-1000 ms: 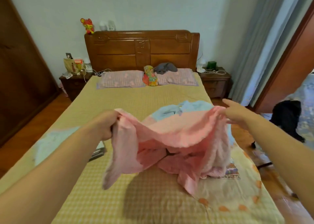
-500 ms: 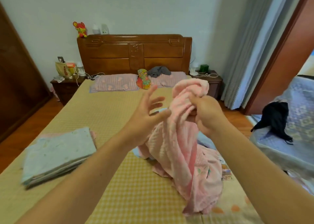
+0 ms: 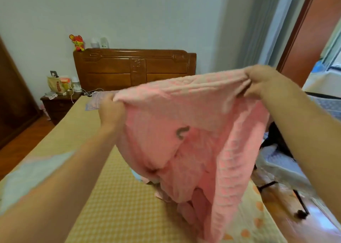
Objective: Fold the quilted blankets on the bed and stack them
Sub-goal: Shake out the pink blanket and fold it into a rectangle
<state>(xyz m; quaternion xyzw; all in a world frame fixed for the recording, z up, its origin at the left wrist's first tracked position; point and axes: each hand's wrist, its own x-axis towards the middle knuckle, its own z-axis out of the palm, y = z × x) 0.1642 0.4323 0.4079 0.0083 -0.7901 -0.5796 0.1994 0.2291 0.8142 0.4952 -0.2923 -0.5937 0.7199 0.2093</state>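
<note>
Pink quilted blanket stretched between left hand and right hand, both gripping its top edge; its lower part hangs onto the yellow checked bed.

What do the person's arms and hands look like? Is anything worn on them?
Both forearms are bare as far as the picture shows, with no sleeve in view. No watch, ring, bracelet or glove shows on the left hand or the right hand. Motion blur hides fine details such as nails.

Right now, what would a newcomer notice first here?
A pink quilted blanket fills the centre, stretched between the left hand and right hand, its lower part drooping onto the yellow checked bed cover. Behind stands a carved wooden headboard.
</note>
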